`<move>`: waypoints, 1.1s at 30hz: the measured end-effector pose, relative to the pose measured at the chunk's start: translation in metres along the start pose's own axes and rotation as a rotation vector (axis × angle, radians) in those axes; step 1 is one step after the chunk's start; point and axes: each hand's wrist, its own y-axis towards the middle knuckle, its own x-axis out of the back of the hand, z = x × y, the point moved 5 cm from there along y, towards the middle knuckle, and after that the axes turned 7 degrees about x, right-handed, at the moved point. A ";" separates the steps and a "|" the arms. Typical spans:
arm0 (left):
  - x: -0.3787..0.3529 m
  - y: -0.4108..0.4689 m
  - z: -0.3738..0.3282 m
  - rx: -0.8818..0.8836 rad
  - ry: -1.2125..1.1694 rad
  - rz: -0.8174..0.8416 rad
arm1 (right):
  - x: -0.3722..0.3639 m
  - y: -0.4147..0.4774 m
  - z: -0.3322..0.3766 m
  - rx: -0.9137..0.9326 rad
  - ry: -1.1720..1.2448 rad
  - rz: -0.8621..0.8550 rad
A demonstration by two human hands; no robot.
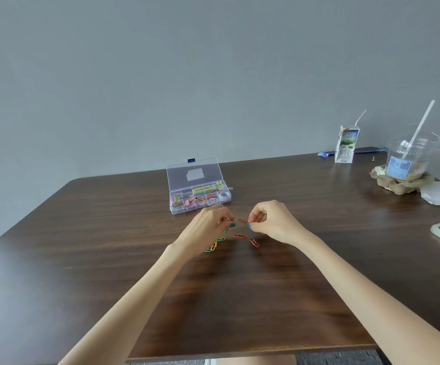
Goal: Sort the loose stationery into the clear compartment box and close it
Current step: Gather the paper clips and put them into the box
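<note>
Now your left hand (213, 222) and right hand (267, 219) pinch one red paper clip (242, 221) between them, likely unlinking it before boxing.

Dark wooden table (108, 233) bears open compartment box (200, 197), paperclips (240, 236), milk carton (345, 146).
</note>
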 end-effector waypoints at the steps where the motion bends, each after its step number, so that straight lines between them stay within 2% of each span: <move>1: 0.004 0.003 0.002 0.017 -0.019 -0.013 | -0.001 0.004 0.002 0.010 0.001 -0.006; 12: 0.033 0.038 0.044 0.115 -0.093 -0.143 | -0.018 0.073 0.011 0.064 0.017 -0.016; 19: 0.039 0.077 0.077 0.131 -0.123 -0.151 | -0.024 0.135 0.005 0.093 -0.041 0.010; 33: 0.010 0.120 0.111 0.135 -0.081 -0.091 | -0.040 0.194 -0.008 0.237 -0.214 0.252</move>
